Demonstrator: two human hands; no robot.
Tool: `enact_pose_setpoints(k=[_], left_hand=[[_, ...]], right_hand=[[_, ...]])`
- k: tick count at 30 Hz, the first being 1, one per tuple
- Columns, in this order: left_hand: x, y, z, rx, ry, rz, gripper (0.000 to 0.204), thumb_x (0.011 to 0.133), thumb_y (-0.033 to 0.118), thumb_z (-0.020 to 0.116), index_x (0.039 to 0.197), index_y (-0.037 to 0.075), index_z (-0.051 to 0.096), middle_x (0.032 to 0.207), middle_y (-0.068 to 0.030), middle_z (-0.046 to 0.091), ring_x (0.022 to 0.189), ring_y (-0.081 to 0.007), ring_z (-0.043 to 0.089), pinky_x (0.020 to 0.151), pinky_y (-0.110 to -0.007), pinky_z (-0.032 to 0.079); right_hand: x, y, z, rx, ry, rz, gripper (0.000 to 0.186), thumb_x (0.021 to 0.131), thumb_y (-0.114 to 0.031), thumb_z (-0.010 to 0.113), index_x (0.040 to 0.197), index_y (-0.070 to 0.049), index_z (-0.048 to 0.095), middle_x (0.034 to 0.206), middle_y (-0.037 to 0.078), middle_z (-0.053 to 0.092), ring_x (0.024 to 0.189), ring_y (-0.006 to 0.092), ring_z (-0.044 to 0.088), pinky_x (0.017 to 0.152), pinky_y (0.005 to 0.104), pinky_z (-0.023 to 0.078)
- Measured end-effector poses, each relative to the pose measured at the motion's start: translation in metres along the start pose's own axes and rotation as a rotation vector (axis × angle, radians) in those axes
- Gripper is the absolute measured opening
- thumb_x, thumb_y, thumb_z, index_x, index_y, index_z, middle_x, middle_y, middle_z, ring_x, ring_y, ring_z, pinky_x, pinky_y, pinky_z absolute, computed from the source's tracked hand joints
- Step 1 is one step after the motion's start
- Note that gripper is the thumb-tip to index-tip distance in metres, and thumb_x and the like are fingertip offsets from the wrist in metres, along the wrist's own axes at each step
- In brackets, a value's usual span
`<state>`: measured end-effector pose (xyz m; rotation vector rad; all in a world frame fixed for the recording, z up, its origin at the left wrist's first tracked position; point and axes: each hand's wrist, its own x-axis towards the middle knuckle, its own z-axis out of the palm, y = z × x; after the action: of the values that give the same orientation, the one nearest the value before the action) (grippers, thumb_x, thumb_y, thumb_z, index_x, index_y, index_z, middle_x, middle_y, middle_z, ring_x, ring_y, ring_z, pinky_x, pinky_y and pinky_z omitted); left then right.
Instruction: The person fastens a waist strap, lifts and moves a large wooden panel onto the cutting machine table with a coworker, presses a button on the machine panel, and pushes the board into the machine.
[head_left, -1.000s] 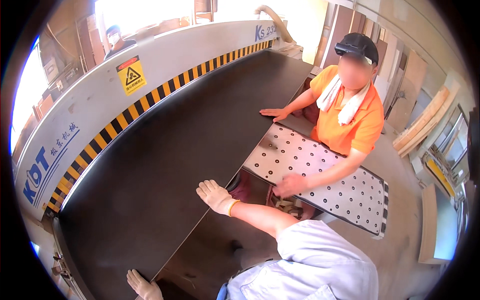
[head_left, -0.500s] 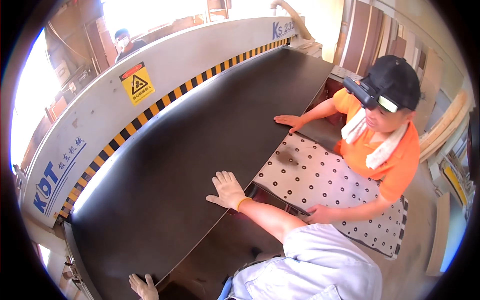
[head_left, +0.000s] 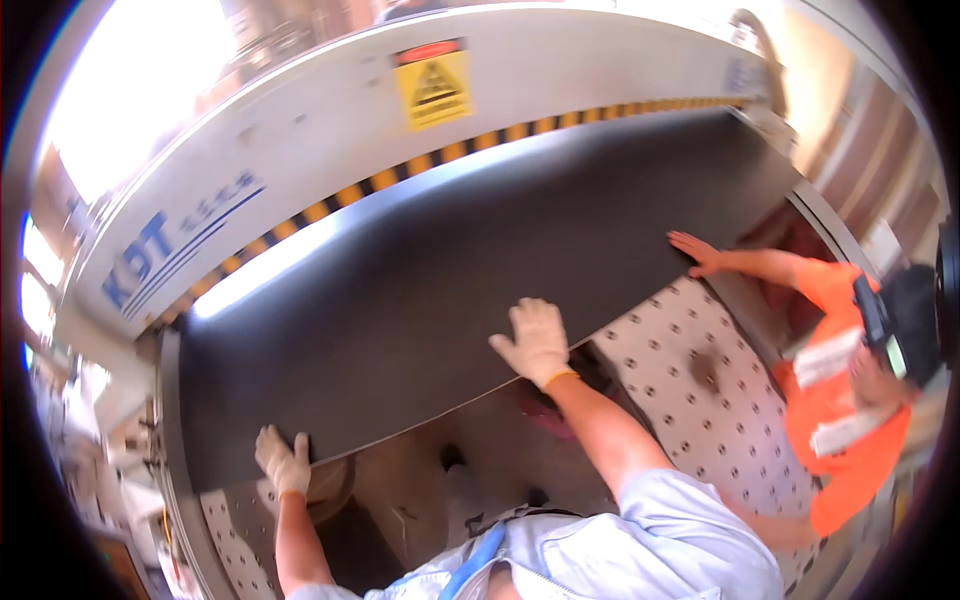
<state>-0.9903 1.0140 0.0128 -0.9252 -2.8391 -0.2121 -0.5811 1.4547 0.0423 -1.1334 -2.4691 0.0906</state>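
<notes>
A large dark sheet (head_left: pixel 420 290) lies flat, its far edge running up to the striped beam of a wide machine. My left hand (head_left: pixel 283 459), in a pale glove, rests near the sheet's front left corner, fingers spread over its edge. Farther right, my gloved right hand (head_left: pixel 535 342) lies flat on the sheet close to its front edge, thumb and fingers apart. A co-worker's bare hand (head_left: pixel 697 253) presses on the sheet's right part. Neither of my hands holds anything.
The machine's long white beam (head_left: pixel 330 120) bears a yellow warning sign (head_left: pixel 433 84) and a black-and-yellow striped edge (head_left: pixel 380 180). A perforated white support table (head_left: pixel 690 350) stands between me and the co-worker (head_left: pixel 840 350) in orange. Another dotted table (head_left: pixel 235 535) is at lower left.
My view has turned left and downward, so the scene shifts right and my left hand shows more fully. Both my hands stay on the sheet; the co-worker's hand stays on it too.
</notes>
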Motion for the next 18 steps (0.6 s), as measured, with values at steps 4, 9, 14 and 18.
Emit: enact_pose_setpoints(k=[4, 9, 14, 18], left_hand=[[0.057, 0.021, -0.005, -0.003, -0.05, -0.063, 0.086, 0.109, 0.051, 0.067, 0.169, -0.009, 0.046, 0.18, -0.0286, 0.041, 0.169, -0.0477, 0.031, 0.142, -0.058, 0.02], [0.111, 0.009, 0.01, 0.003, -0.043, -0.095, 0.088, 0.108, 0.051, 0.068, 0.168, -0.009, 0.046, 0.181, -0.0273, 0.04, 0.17, -0.0467, 0.03, 0.143, -0.059, 0.018], [0.173, 0.019, 0.032, 0.007, -0.024, -0.068, 0.087, 0.108, 0.05, 0.068, 0.168, -0.008, 0.047, 0.179, -0.0268, 0.042, 0.169, -0.0475, 0.031, 0.142, -0.06, 0.02], [0.226, 0.019, 0.048, 0.005, 0.024, -0.036, 0.085, 0.108, 0.049, 0.068, 0.168, -0.008, 0.047, 0.179, -0.0269, 0.043, 0.168, -0.048, 0.033, 0.142, -0.061, 0.02]], right_hand=[[0.045, 0.001, 0.043, -0.087, 0.052, 0.004, 0.072, 0.099, -0.059, 0.075, 0.142, -0.001, 0.071, 0.157, 0.02, 0.063, 0.151, 0.0392, 0.052, 0.131, 0.052, 0.036], [0.11, -0.014, 0.076, -0.049, -0.013, 0.022, 0.077, 0.101, -0.057, 0.076, 0.152, 0.0, 0.067, 0.166, 0.022, 0.059, 0.157, 0.0412, 0.048, 0.137, 0.0547, 0.032], [0.173, -0.01, 0.102, -0.045, 0.05, 0.006, 0.076, 0.101, -0.056, 0.077, 0.151, 0.001, 0.068, 0.163, 0.023, 0.062, 0.157, 0.0419, 0.051, 0.136, 0.055, 0.034], [0.221, -0.019, 0.12, -0.062, 0.021, 0.015, 0.076, 0.102, -0.057, 0.076, 0.15, 0.0, 0.069, 0.162, 0.022, 0.063, 0.157, 0.041, 0.051, 0.136, 0.0542, 0.034]])
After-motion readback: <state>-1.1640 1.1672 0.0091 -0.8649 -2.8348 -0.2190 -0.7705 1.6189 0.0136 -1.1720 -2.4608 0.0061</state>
